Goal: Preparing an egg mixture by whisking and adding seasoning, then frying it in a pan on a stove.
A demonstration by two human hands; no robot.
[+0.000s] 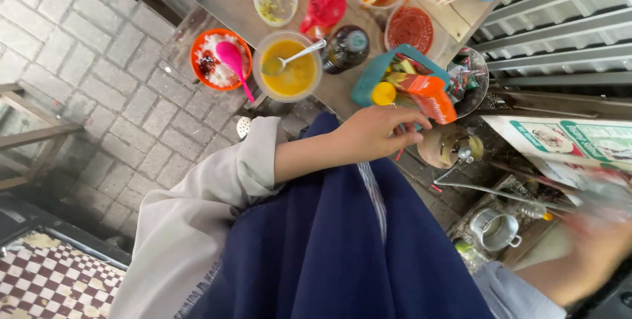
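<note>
My left hand (375,131) reaches out of a grey sleeve across my navy apron (342,246). Its fingers are curled beside an orange packet (431,98) that lies in a teal basket (368,79). A thin red bit shows under the fingers, and I cannot tell whether the hand holds it. My right hand (599,240) is at the lower right, blurred by motion above a shelf; its grip is unreadable. A small metal pot (494,230) stands left of it.
A wooden table (230,6) carries a bowl of yellow sauce with a spoon (289,69), an orange bowl of rice with a pink spoon (220,59), a dark bottle (345,48), a red sauce tub (409,28) and a red lidded jar (326,6). Brick paving (79,62) lies left.
</note>
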